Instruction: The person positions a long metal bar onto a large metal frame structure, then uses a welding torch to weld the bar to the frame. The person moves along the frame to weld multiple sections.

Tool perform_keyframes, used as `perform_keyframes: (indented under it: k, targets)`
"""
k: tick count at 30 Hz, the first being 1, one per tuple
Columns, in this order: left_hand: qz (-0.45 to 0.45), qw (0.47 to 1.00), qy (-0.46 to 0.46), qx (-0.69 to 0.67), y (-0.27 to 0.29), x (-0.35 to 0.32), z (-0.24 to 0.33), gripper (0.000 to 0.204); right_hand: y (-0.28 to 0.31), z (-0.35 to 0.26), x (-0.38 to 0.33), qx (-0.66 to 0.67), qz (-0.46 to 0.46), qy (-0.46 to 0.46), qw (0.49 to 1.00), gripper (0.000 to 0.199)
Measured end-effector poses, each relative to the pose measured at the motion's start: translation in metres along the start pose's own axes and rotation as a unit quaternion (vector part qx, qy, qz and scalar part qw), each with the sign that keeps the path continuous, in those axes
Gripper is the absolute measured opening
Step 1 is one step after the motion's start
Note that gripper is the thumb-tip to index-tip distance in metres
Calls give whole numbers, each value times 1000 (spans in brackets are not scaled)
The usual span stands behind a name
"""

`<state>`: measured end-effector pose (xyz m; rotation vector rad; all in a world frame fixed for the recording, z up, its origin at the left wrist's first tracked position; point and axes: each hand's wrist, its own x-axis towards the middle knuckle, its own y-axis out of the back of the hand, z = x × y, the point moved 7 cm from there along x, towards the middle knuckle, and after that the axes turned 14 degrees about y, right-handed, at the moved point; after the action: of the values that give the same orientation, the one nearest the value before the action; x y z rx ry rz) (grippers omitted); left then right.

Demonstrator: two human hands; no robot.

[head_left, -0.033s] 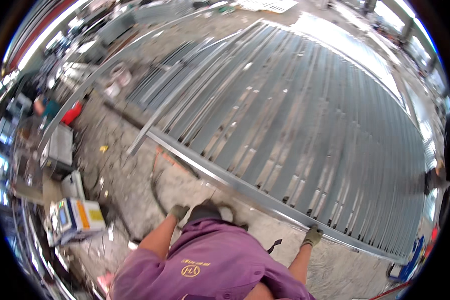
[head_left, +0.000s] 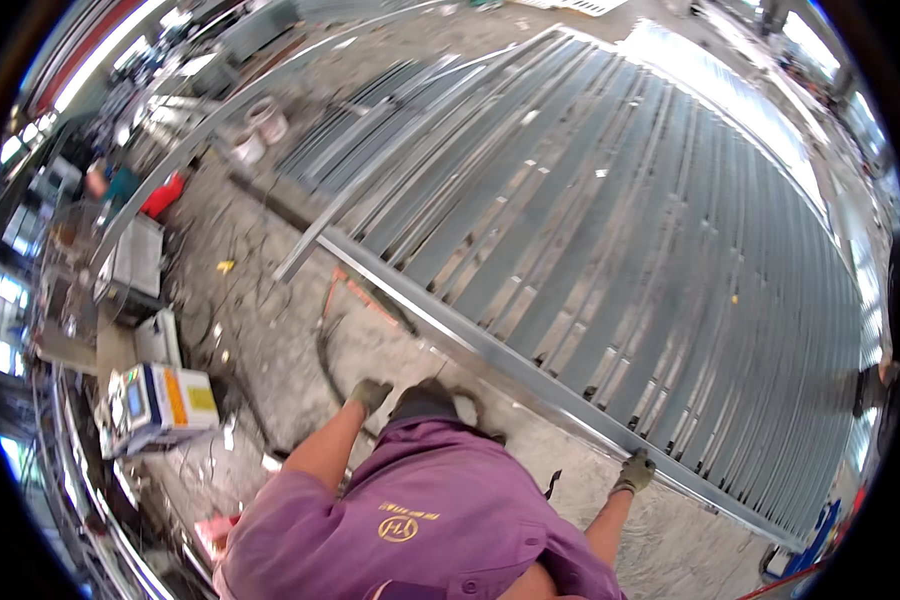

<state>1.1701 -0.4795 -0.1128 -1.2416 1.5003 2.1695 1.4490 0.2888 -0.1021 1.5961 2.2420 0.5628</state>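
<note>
Floor dusty, littered; slatted metal frame over it; right grip holding frame edge; left grip: cannot tell.

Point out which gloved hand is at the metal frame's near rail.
The right hand: it is at the near rail, whereas the left hand is well apart from it.

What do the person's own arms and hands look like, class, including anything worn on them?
The left hand and right hand wear greyish-green gloves. The forearms are uncovered below the short, loose sleeves of a purple shirt.
</note>
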Motion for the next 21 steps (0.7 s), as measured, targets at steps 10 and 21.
perform_keyframes:
  k: [10, 21]
  targets:
    - [17, 985, 12, -170, 53, 114, 40, 73, 100, 145, -111, 259, 141, -197, 935, 22]
    - [-30, 761, 42, -647, 109, 308, -91, 62, -156, 22, -358, 86, -186, -377, 903, 19]
